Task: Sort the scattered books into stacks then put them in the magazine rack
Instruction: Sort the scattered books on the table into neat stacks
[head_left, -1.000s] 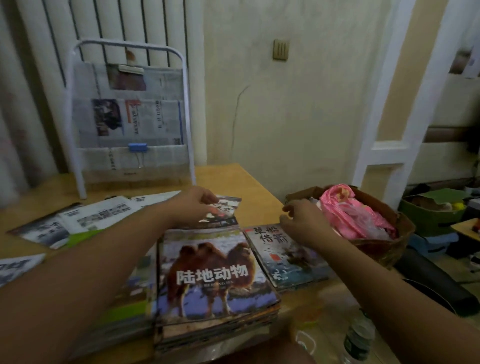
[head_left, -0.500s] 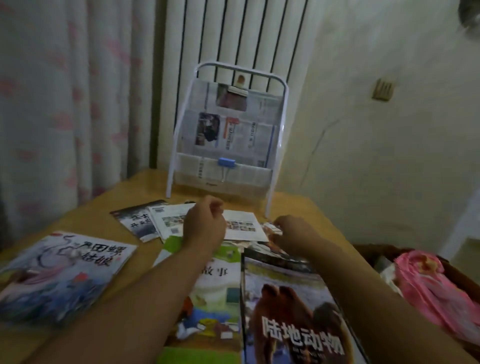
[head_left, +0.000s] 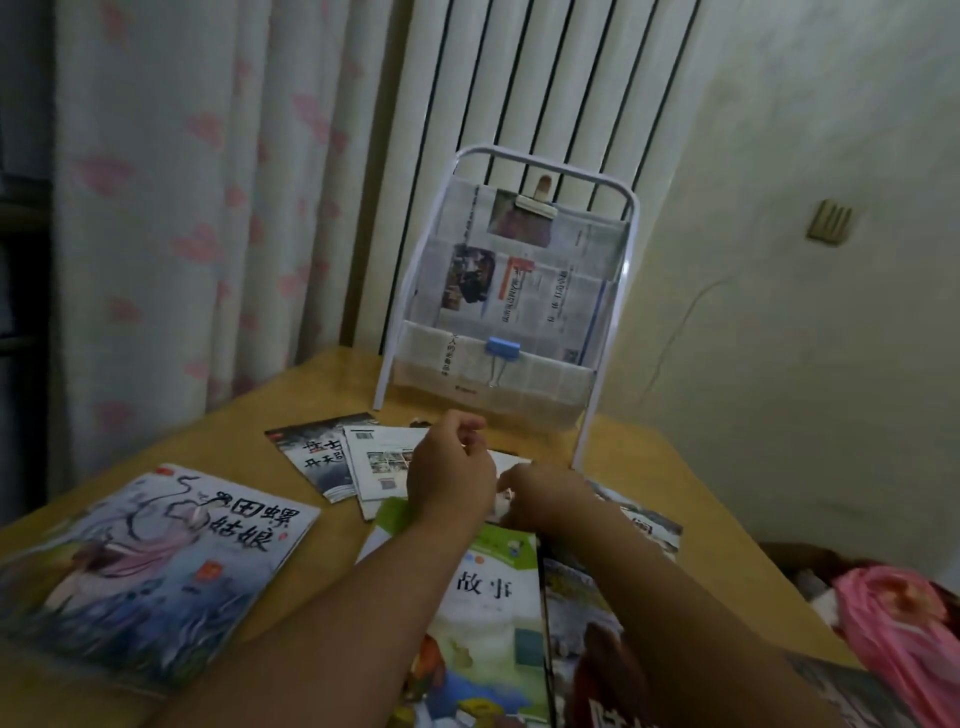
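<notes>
Wooden table (head_left: 670, 467): white booklet (head_left: 382, 462) lies directly under loosely curled left hand (head_left: 449, 480), rack-side of green storybook (head_left: 488, 587); right hand's (head_left: 545, 499) grip unclear.

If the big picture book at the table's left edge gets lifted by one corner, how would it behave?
The big picture book looks thin and wide, so it would probably droop. Its cover looks glossy, so it may slide on the table when pushed.

Camel book (head_left: 587, 649) cut off below; right hand (head_left: 545, 499) fingertips hidden.

Head view, downward over table (head_left: 670, 467)
</notes>
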